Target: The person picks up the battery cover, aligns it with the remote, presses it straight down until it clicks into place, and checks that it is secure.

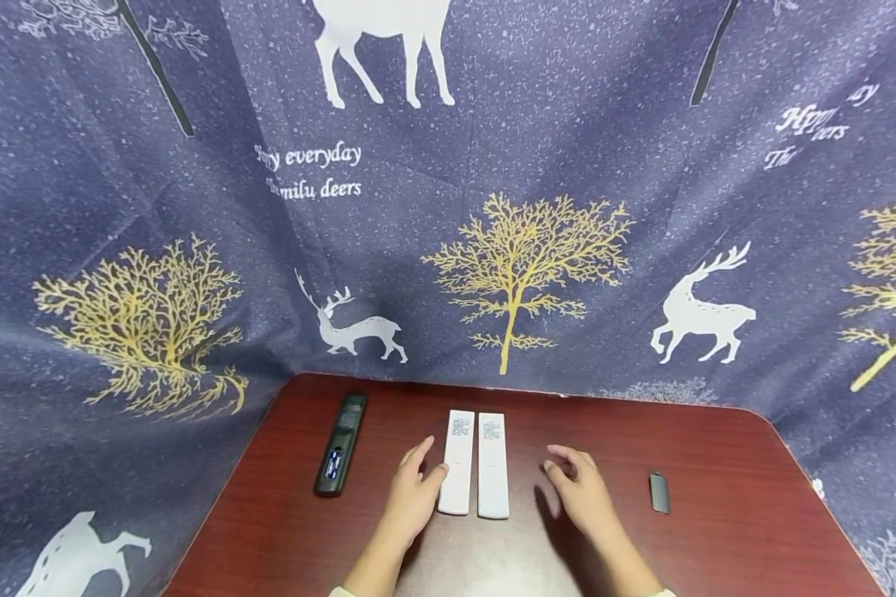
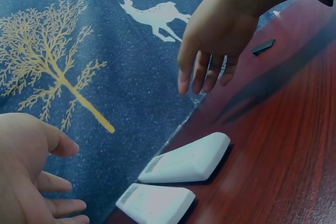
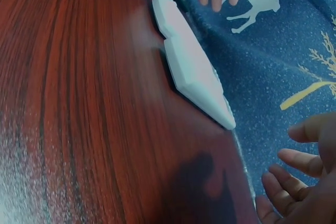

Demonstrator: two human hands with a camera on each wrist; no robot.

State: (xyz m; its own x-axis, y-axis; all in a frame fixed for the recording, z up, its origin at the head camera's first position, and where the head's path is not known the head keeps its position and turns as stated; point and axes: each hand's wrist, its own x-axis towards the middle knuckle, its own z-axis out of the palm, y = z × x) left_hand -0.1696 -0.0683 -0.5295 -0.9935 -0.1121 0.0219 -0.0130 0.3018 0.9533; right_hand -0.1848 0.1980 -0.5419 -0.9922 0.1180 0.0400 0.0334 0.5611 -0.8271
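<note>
Two white remotes lie side by side on the table, the left one (image 1: 458, 464) and the right one (image 1: 493, 466); both show in the left wrist view, one (image 2: 186, 160) behind the other (image 2: 156, 203). My left hand (image 1: 411, 497) is just left of the left remote, fingers relaxed, thumb tip at its edge; whether it touches, I cannot tell. To the right of the pair my right hand (image 1: 586, 502) hovers with loosely bent fingers, holding nothing. In the right wrist view the right hand (image 3: 304, 182) stands apart from the white remotes (image 3: 194, 72).
A black remote (image 1: 341, 444) with its battery compartment uncovered and batteries showing lies at the left of the reddish-brown table (image 1: 269, 547). A small dark cover (image 1: 659, 492) lies at the right. Patterned blue cloth (image 1: 418, 249) hangs behind the table's back edge.
</note>
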